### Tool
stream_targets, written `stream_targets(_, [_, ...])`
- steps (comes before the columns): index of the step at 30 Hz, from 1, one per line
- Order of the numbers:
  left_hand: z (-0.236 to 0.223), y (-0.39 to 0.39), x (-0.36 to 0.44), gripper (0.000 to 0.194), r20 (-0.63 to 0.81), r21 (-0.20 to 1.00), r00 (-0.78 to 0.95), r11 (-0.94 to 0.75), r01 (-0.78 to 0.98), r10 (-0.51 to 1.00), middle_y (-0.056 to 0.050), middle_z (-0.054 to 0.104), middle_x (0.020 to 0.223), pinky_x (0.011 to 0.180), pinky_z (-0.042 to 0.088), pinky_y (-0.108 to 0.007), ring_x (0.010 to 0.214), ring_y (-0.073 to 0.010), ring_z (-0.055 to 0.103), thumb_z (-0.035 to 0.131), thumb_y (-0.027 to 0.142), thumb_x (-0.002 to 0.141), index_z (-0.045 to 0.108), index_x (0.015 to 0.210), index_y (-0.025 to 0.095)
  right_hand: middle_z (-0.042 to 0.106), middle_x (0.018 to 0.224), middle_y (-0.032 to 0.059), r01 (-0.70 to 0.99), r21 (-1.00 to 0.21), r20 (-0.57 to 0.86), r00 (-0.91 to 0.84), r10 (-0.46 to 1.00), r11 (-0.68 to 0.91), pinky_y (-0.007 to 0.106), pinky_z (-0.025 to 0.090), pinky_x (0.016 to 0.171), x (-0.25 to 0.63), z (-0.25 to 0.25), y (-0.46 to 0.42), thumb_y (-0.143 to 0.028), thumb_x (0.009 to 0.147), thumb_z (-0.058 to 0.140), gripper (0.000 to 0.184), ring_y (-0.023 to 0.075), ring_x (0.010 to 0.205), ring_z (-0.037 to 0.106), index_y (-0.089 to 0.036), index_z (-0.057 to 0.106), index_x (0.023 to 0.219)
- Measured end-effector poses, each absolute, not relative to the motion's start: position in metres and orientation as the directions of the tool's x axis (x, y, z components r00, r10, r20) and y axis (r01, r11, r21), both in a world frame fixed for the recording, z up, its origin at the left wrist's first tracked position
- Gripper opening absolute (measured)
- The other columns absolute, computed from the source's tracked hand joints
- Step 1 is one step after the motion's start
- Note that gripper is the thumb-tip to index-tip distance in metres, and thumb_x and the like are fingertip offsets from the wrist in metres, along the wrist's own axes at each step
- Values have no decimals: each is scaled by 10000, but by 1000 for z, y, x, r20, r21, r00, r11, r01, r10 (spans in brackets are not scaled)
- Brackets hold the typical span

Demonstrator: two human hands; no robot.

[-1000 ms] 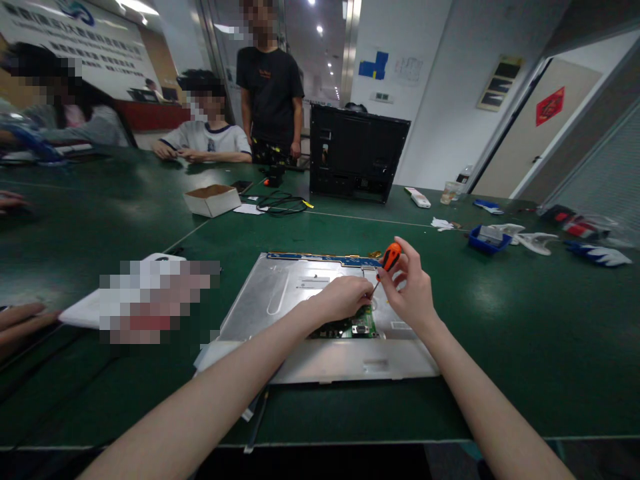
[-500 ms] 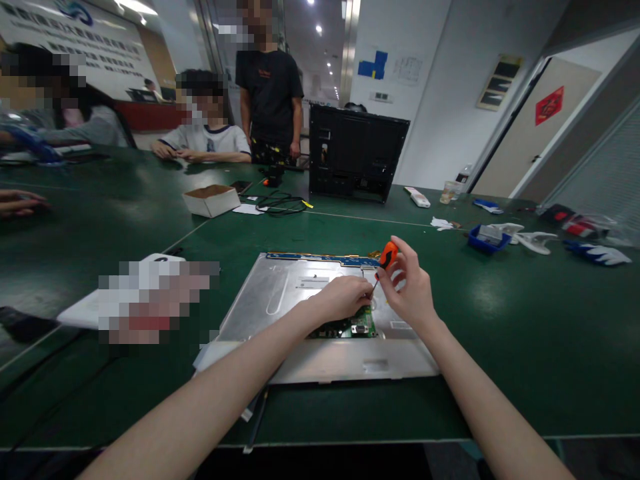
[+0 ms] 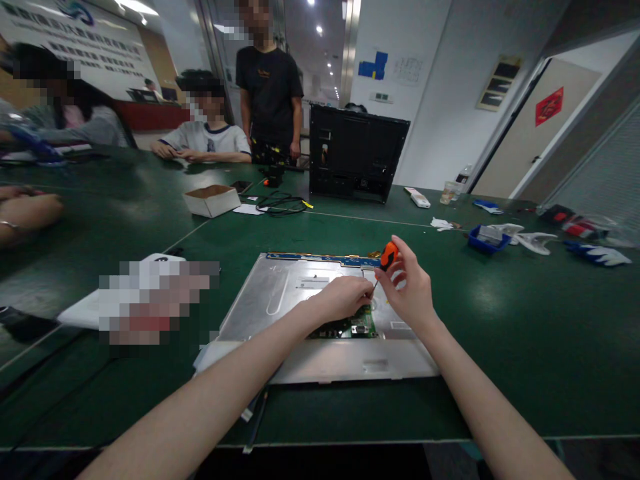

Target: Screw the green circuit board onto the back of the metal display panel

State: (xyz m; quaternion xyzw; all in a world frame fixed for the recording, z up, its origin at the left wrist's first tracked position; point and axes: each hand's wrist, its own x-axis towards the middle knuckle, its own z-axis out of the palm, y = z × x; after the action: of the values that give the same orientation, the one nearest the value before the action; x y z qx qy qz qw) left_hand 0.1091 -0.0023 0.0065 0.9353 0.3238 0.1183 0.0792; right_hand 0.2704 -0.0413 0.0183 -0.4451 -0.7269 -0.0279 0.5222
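An orange and black screwdriver (image 3: 389,256) is pinched by its handle in the fingers of my right hand (image 3: 413,287). Its thin shaft slants down and left to the fingertips of my left hand (image 3: 347,295). Those fingers are closed together at the shaft's lower end; what they pinch is hidden. Beneath both hands lies a silver metal display panel (image 3: 270,293), flat on the green table (image 3: 500,347). A green circuit board (image 3: 367,320) sits on the panel, partly covered by my left hand and forearm. Along the panel's far edge runs a narrow blue circuit strip (image 3: 310,257).
Behind the panel stand an open cardboard box (image 3: 213,201), a coiled black cable (image 3: 283,203) and an upright black monitor housing (image 3: 357,153). At right is a blue tray (image 3: 487,239) near gloves (image 3: 597,253). People are across the table; another person's arm (image 3: 27,215) rests at left.
My hands and the screwdriver hold nearly the same place. At the left, another person's hand and forearm have come further into view over the table.
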Motion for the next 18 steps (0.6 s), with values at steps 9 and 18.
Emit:
stream_targets(9, [3, -1, 109, 44, 170, 226, 769, -784, 579, 617, -71, 729, 932, 707, 479, -278, 871, -235, 684, 627, 176, 894, 663, 873, 163, 666, 883, 16, 685, -412, 777, -79, 624, 601, 266, 515, 514, 270, 17, -41, -273, 897, 585, 635, 156, 649, 622, -308, 346, 1485])
stream_targets(18, [5, -2, 109, 77, 175, 216, 763, -780, 588, 623, -54, 712, 841, 677, 472, -261, 809, -216, 676, 622, 192, 894, 658, 830, 170, 645, 783, -10, 679, -430, 754, -93, 651, 595, 282, 513, 537, 270, 19, -42, -248, 899, 559, 657, 153, 588, 596, -282, 308, 1505])
